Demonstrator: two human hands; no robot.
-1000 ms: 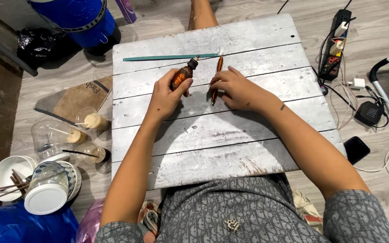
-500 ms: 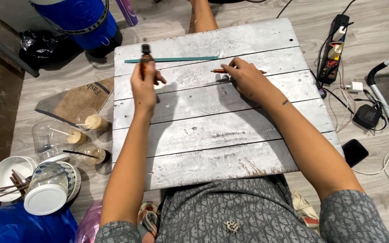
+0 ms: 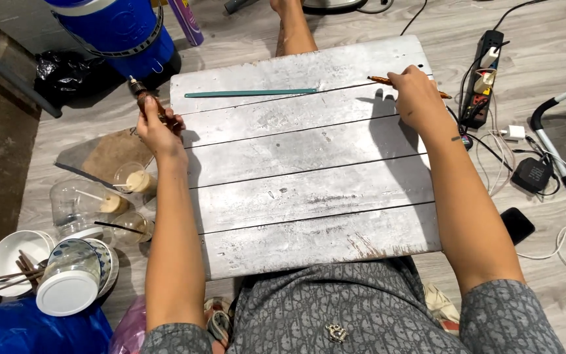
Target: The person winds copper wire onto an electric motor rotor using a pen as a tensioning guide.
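Observation:
My left hand is out at the left edge of a whitewashed plank board and grips a small brown bottle with a dark cap, tilted away from me. At the board's far right corner my right hand holds a thin orange-brown stick-like tool, its ends poking out on both sides of the fingers. A long teal strip lies flat across the far planks between the two hands.
A blue barrel stands far left. Plastic cups, bowls with chopsticks and a lidded jar crowd the floor at left. Right of the board lie a power strip, chargers, cables and a dark phone.
Both hands have moved apart from the board's middle. The left carried the bottle off toward the left edge; the right took the orange-brown tool to the far right corner.

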